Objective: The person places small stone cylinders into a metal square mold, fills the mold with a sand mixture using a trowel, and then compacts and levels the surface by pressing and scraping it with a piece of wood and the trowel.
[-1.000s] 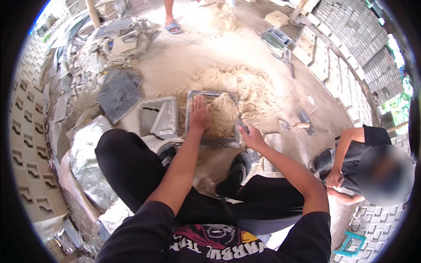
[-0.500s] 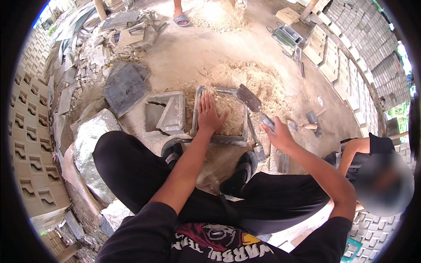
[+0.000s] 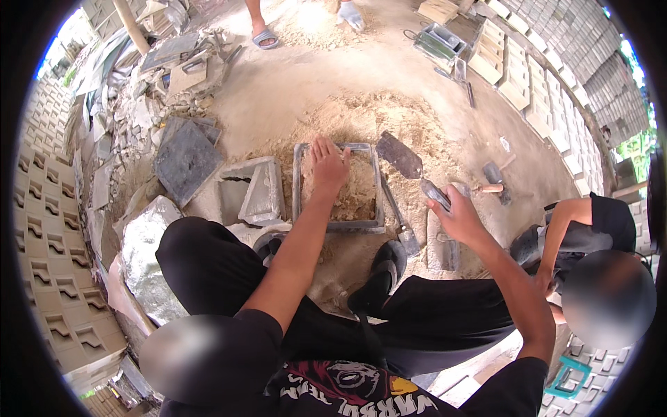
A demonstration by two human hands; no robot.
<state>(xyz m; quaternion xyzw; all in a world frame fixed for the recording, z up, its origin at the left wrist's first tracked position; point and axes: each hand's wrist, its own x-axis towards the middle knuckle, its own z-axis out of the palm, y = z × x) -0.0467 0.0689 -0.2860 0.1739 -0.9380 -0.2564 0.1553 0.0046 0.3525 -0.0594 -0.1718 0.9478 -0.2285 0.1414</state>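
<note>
My left hand (image 3: pixel 328 165) lies flat, fingers stretched out, over the far side of a dark rectangular mould frame (image 3: pixel 347 226). Damp, crumbly tan sand mix (image 3: pixel 356 200) fills the frame under the palm. My right hand (image 3: pixel 458 215) grips the handle of a trowel (image 3: pixel 401 154). Its broad, dirt-coated blade points up and left, just right of the frame's far corner. Whether the blade touches the loose sand heap (image 3: pixel 417 118) behind it I cannot tell. A second long-handled flat tool (image 3: pixel 407 240) lies between the frame and my right shoe.
Left of the frame sits a broken grey block (image 3: pixel 267 198), with a dark slab (image 3: pixel 186 160) beyond. A hammer (image 3: pixel 495 186) lies at right, near a crouching person (image 3: pixel 573 226). Pale blocks (image 3: pixel 524 76) line the right side. Another person's gloved hand (image 3: pixel 351 14) is at the top.
My left hand has slid toward the frame's far edge. The trowel has shifted slightly right, off the frame's corner. The other person's gloved hand at the top shows more plainly.
</note>
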